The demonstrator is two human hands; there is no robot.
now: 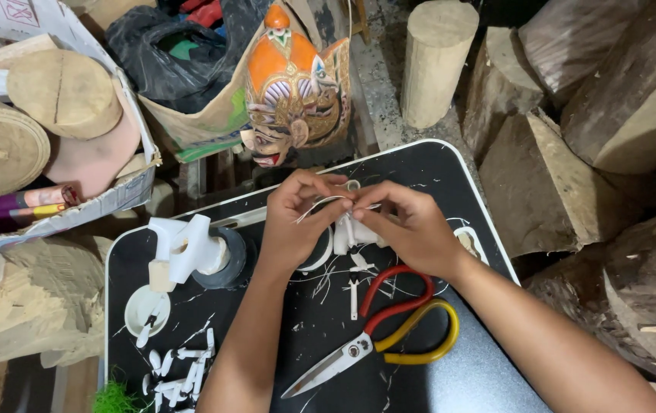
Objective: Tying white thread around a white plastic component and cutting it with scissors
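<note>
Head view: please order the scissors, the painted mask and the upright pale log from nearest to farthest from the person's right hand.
1. Scissors, just below the right hand, on the black table.
2. Painted mask, above and to the left.
3. Upright pale log, farthest, at the top.
</note>
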